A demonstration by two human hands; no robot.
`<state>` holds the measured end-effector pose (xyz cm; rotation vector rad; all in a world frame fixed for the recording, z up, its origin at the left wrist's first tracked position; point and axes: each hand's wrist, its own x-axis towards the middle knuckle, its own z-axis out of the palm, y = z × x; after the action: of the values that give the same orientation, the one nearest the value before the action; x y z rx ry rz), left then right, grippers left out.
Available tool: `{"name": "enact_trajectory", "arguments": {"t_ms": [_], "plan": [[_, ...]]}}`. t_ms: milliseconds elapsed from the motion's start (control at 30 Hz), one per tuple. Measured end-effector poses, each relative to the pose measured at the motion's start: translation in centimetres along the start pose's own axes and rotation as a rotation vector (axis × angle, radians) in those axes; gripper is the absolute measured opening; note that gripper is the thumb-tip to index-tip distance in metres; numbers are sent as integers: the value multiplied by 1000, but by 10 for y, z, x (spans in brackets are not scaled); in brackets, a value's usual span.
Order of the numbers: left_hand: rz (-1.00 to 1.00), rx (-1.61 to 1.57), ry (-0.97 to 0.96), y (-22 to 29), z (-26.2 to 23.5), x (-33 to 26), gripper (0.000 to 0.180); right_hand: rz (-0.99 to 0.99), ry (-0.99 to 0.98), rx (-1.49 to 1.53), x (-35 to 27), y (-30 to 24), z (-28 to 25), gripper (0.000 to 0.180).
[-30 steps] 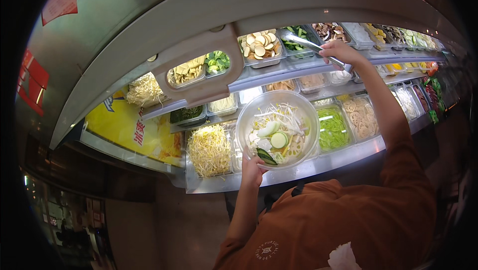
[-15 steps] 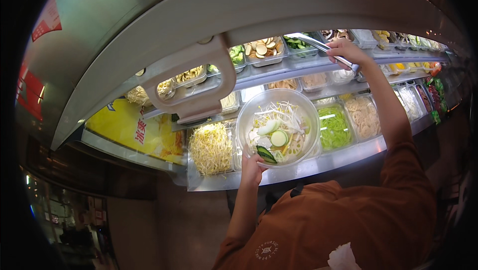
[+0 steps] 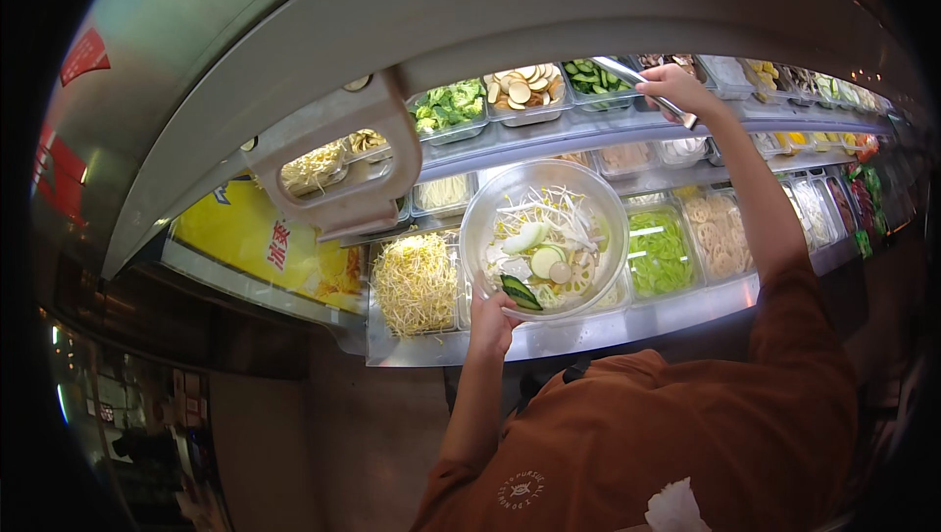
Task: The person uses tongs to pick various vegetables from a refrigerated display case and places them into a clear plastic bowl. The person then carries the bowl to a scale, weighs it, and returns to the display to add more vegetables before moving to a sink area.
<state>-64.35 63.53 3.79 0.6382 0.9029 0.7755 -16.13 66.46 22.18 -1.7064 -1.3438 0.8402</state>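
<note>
My left hand [image 3: 490, 324] grips the near rim of a clear round bowl [image 3: 472, 238], tilted a little towards me. In it lie bean sprouts [image 3: 569, 218], dark-skinned cucumber slices [image 3: 520, 292], a pale green round slice [image 3: 546, 259], a small round slice [image 3: 560, 273], lotus root slices and white pieces. Up at the top shelf, my right hand [image 3: 678, 93] is closed around metal tongs [image 3: 674, 110]. Their far end points up and left, over the tub of sliced cucumber [image 3: 595, 81]; whether the tips hold anything I cannot make out.
Lit shelves hold tubs of broccoli [image 3: 449, 105], round brown-skinned slices [image 3: 524, 89], bean sprouts [image 3: 417, 282], green strips [image 3: 659, 253] and lotus root [image 3: 716, 228]. A cover with a pale handle [image 3: 400, 154] hangs low at left. The curved cabinet edge [image 3: 510, 27] overhangs the top shelf.
The view has shifted slightly, so the broccoli tub shows more fully and the handle sits further left. A small round slice now shows in the bowl. Both hands keep their hold.
</note>
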Motion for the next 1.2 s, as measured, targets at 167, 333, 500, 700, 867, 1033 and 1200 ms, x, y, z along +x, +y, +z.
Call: {"name": "enact_trajectory", "arguments": {"t_ms": [167,333,500,700,867,1033,1200], "plan": [[-1,-43,2,-3,-2,0,94,49,-29,26,57,9,13,26],[15,-58,14,-7,-10,0,92,74,-72,70,71,15,10,19],[32,-58,38,-7,-15,3,82,20,-127,178,50,21,-1,14],[45,-48,46,2,-13,2,88,-50,-90,240,10,11,-6,16],[25,-20,23,7,-11,3,93,-106,-203,255,-34,-3,-13,17],[23,-61,7,5,-14,6,95,3,-470,402,-67,-7,-7,24],[26,4,72,1,-21,5,96,-18,-379,419,-54,-10,6,24]]}}
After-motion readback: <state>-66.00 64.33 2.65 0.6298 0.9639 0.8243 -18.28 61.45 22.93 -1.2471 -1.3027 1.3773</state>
